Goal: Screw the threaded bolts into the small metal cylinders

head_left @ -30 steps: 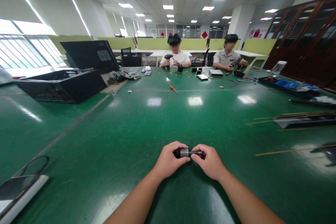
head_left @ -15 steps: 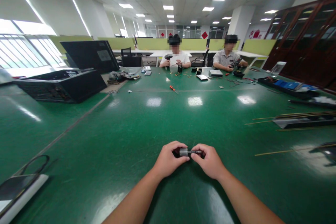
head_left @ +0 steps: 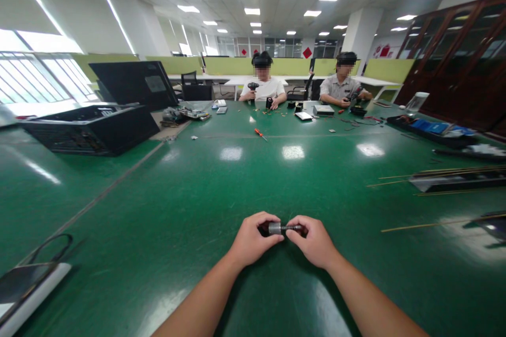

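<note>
Looks smooth and metallic on the grey cylinder (head_left: 275, 228); shines glossy, lightly scratched, across the desk (head_left: 197, 184); shows dark wood and glass in the cabinet (head_left: 454, 71), matt black on the computer case (head_left: 118, 129).

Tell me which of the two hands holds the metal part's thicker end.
The left hand: it holds the wide grey cylinder; the right hand holds the thin shaft.

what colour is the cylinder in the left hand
Silvery grey; the cylinder shows in the head view.
</note>
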Available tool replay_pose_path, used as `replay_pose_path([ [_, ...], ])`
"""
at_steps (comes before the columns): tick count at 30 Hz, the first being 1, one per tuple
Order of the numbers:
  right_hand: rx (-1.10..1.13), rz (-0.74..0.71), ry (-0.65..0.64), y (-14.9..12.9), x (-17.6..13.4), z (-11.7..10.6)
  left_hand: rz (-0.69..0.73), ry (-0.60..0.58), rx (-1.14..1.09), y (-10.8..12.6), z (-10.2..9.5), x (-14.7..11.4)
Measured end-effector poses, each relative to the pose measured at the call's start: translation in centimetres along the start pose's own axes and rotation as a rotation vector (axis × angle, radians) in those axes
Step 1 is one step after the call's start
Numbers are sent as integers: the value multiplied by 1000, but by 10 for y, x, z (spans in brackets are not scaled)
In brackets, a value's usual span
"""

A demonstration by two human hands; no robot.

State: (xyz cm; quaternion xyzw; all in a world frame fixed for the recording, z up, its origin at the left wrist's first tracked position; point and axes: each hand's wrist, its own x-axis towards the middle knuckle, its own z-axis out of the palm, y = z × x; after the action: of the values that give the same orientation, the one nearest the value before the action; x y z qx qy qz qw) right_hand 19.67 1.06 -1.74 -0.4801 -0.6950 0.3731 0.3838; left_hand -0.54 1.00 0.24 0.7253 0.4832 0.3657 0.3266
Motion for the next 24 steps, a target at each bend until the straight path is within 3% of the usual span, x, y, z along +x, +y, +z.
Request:
replay_pose_path([
  [24,61,8,47,-2,0,-1,-44,41,-28,0,-2,1],
])
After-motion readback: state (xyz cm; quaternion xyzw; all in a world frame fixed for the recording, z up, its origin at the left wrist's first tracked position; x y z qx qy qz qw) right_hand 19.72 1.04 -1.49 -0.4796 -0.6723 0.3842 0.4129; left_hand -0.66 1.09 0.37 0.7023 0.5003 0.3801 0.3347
